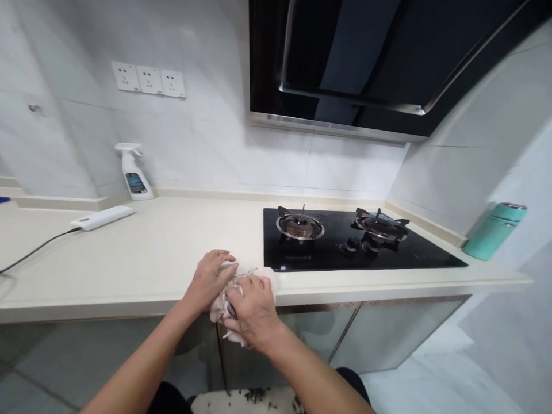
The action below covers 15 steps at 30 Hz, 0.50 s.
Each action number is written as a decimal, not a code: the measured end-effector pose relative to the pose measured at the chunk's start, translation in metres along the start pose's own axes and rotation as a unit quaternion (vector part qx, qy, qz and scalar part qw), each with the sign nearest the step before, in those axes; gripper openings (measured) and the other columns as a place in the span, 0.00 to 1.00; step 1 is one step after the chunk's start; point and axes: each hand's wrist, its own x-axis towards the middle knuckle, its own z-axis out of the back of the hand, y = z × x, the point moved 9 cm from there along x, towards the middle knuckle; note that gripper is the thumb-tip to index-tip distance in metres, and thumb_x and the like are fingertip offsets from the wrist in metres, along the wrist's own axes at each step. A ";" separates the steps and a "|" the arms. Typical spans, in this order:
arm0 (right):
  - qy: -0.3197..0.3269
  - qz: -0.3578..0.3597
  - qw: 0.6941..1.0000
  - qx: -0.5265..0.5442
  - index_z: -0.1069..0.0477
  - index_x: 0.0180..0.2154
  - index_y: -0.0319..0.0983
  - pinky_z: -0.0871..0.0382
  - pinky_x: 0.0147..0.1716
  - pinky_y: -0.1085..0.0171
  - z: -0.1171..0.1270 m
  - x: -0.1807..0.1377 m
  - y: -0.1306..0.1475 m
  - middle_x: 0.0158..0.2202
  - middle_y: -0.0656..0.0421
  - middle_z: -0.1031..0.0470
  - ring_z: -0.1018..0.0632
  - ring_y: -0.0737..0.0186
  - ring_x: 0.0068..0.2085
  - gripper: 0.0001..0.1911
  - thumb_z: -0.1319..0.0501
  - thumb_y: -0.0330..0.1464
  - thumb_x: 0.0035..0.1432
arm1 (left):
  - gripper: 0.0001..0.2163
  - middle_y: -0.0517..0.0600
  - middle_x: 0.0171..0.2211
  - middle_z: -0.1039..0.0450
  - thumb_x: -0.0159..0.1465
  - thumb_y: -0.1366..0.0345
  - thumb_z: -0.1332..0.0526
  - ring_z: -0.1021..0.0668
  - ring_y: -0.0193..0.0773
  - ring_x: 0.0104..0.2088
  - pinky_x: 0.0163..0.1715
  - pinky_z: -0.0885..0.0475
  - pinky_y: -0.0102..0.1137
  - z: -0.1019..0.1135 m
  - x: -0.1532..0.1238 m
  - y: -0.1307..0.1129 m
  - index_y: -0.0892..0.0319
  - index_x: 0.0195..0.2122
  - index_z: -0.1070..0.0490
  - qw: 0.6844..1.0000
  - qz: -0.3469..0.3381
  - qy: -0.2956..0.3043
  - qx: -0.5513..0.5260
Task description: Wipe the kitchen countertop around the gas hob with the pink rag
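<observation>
A pale pinkish cloth (221,306) lies bunched at the front edge of the cream countertop (185,224), part of it hanging over. My right hand (255,310) is closed over the cloth, its fingers pressing it to the counter just left of the stove's near corner. A small dark patch shows in the folds beneath that hand. Beside it, my left hand (210,277) rests on the counter with fingers stretched out and apart. Its thumb side is against or very near the cloth; actual contact is hard to make out.
A black two-burner gas stove (332,256) is set in the counter, under a black range hood (345,57). At the far right leans a teal flask (494,231). A white spray bottle (135,175) stands by the wall, near a white corded device (103,218). Cabinets (397,330) are below.
</observation>
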 end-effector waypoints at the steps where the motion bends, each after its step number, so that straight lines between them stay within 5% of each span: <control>1: 0.000 0.014 1.000 0.001 0.29 0.50 0.42 0.35 0.47 0.49 0.004 -0.002 -0.004 0.50 0.52 0.27 0.29 0.47 0.49 0.29 0.25 0.50 0.54 | 0.14 0.55 0.47 0.21 0.67 0.52 0.44 0.22 0.49 0.53 0.59 0.28 0.46 0.000 0.000 0.006 0.54 0.40 0.24 1.000 0.015 -0.008 0.006; 5: -0.032 0.032 0.999 0.018 0.30 0.53 0.44 0.37 0.49 0.50 0.026 -0.024 -0.032 0.51 0.55 0.26 0.30 0.49 0.50 0.31 0.24 0.50 0.54 | 0.17 0.55 0.44 0.20 0.66 0.49 0.45 0.21 0.51 0.50 0.54 0.27 0.45 0.002 -0.001 0.023 0.55 0.39 0.23 0.996 0.083 0.013 0.038; 9: -0.048 0.018 0.999 0.006 0.31 0.56 0.44 0.39 0.54 0.49 0.051 -0.063 -0.072 0.56 0.54 0.27 0.29 0.48 0.54 0.35 0.21 0.39 0.49 | 0.18 0.54 0.41 0.19 0.67 0.48 0.45 0.19 0.51 0.47 0.49 0.26 0.42 -0.004 -0.001 0.011 0.54 0.37 0.22 0.993 0.058 0.074 0.065; 15: -0.020 -0.057 0.991 -0.117 0.31 0.57 0.44 0.40 0.58 0.48 0.089 -0.137 -0.158 0.57 0.51 0.27 0.30 0.43 0.57 0.40 0.23 0.25 0.42 | 0.18 0.54 0.40 0.18 0.67 0.49 0.46 0.18 0.49 0.43 0.47 0.26 0.40 -0.006 -0.003 0.008 0.55 0.37 0.22 0.994 0.052 0.069 0.069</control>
